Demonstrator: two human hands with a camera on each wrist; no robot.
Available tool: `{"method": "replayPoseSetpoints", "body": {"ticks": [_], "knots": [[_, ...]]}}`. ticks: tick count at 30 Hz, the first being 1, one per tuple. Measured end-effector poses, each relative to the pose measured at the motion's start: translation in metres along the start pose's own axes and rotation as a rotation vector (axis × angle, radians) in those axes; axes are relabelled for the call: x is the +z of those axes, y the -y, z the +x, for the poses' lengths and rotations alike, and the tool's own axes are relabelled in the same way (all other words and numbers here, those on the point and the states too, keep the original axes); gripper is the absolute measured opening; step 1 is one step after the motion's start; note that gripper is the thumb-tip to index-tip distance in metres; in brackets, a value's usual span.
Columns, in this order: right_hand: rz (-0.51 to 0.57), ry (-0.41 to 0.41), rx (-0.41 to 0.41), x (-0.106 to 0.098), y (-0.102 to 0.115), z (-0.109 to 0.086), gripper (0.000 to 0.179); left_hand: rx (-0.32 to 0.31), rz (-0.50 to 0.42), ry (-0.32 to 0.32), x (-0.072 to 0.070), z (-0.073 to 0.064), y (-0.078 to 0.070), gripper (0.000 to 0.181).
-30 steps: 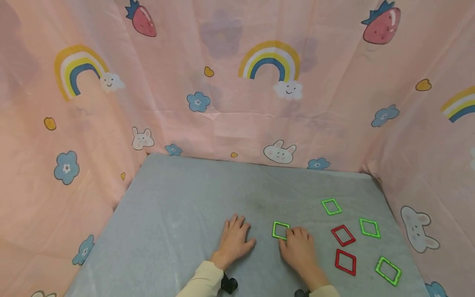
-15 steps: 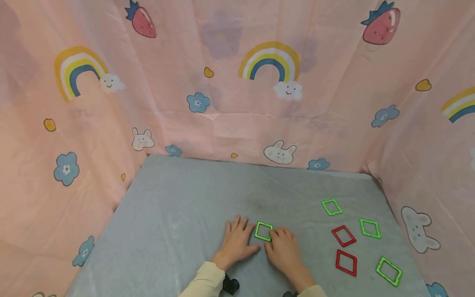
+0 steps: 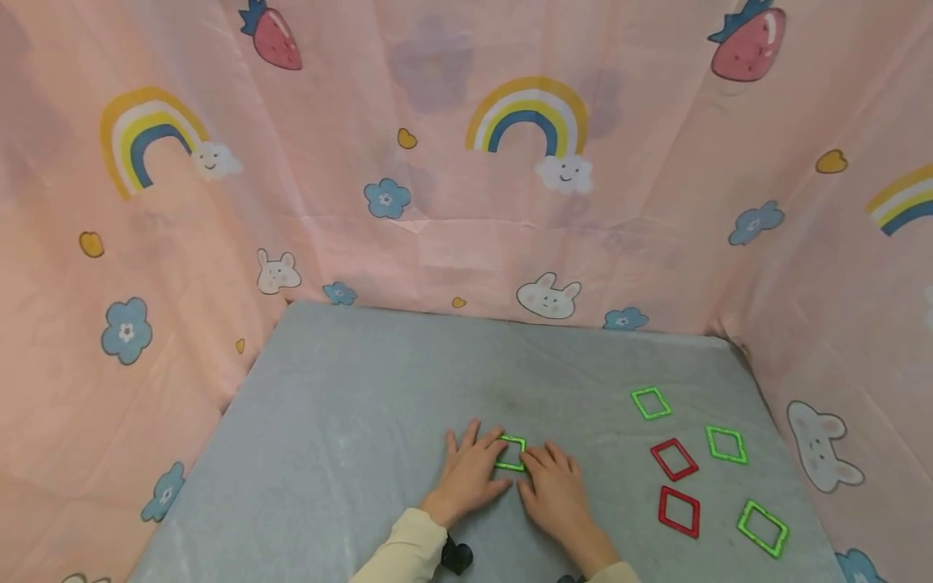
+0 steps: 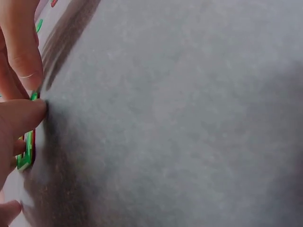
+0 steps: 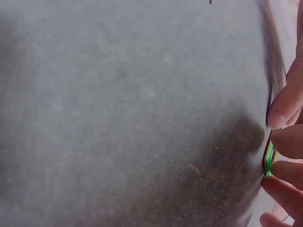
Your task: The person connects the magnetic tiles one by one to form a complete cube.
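Note:
A green square frame (image 3: 521, 455) lies flat on the grey cloth between both hands. In the right wrist view the edge of the green frame (image 5: 269, 161) shows red along it, as if a red layer lies beneath. My left hand (image 3: 466, 471) has its fingers spread; its index fingertip touches the frame and hides its left side. My right hand (image 3: 557, 494) rests its fingertips at the frame's right edge, the thumb just below its near corner. Much of both hands lies outside the wrist views.
To the right lie two red diamond-shaped frames (image 3: 674, 459) and several green ones (image 3: 726, 445), apart from one another. A grey cloth (image 3: 350, 405) covers the table. Pink printed curtains (image 3: 437, 243) stand at its back and sides.
My right hand has slid the green frame left until it reached my left hand. The frame has straightened slightly, and my left fingers now cover its left side. The other frames stayed put.

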State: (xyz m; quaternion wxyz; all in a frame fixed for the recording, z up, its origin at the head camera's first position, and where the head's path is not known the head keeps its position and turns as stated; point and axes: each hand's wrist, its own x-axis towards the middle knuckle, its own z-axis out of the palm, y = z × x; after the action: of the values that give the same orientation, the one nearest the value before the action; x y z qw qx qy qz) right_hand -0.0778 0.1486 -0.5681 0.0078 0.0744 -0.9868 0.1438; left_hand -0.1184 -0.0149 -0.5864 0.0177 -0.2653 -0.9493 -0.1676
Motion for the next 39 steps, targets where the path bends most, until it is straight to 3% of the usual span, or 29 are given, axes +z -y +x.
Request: {"method": "replayPoseSetpoints", "body": {"ticks": [5, 9, 21, 29, 34, 39], "knots": [[0.034, -0.081, -0.021, 0.002, -0.008, -0.006, 0.037, 0.039, 0.01, -0.026, 0.002, 0.003, 0.001, 0.031], [0.035, -0.166, 0.025, 0.0, -0.026, -0.014, 0.039, 0.039, -0.01, -0.037, 0.001, 0.004, 0.002, 0.027], [0.007, -0.138, 0.271, -0.03, -0.099, -0.058, 0.051, 0.016, -0.037, -0.056, 0.002, 0.003, 0.006, 0.045], [-0.039, -0.04, 0.376, -0.04, -0.139, -0.084, 0.05, 0.023, 0.005, -0.041, 0.0, 0.003, 0.009, 0.047], [-0.044, 0.117, 0.438, -0.047, -0.159, -0.088, 0.057, 0.028, 0.016, -0.036, -0.001, 0.003, 0.01, 0.047], [-0.035, 0.217, 0.433, -0.054, -0.165, -0.085, 0.06, 0.027, 0.012, -0.032, 0.0, 0.003, 0.012, 0.046]]}}
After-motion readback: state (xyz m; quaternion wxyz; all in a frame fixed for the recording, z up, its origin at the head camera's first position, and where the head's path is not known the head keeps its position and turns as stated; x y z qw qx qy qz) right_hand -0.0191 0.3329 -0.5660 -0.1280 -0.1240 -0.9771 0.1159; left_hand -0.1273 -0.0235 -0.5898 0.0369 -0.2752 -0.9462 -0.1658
